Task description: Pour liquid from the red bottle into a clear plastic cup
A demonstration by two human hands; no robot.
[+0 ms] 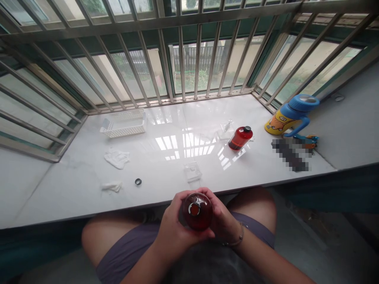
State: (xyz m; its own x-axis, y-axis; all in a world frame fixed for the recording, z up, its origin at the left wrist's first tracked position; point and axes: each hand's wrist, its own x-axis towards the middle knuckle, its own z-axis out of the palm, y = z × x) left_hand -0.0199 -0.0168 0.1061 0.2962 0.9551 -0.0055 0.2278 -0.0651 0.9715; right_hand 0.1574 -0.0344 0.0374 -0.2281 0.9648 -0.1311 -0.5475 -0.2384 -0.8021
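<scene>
Between both my hands is a dark red bottle [201,217], its round open mouth facing up toward me, with no cap on it. My left hand [175,225] wraps around its left side, the thumb along the near side. From the right, my right hand [220,217] closes around it; a thin bracelet circles that wrist. The bottle is held above my lap at the table's front edge. A small clear plastic square piece [192,172] lies on the table just beyond my hands. To its left lies a small black ring [138,182].
Another red bottle [240,138] with a black cap stands at the right, by a clear plastic piece [227,127]. Further right are a blue-and-yellow flask [286,116] and a blurred dark item [291,156]. Left are a white basket [126,130] and crumpled white tissues [117,158]. Window bars enclose the back.
</scene>
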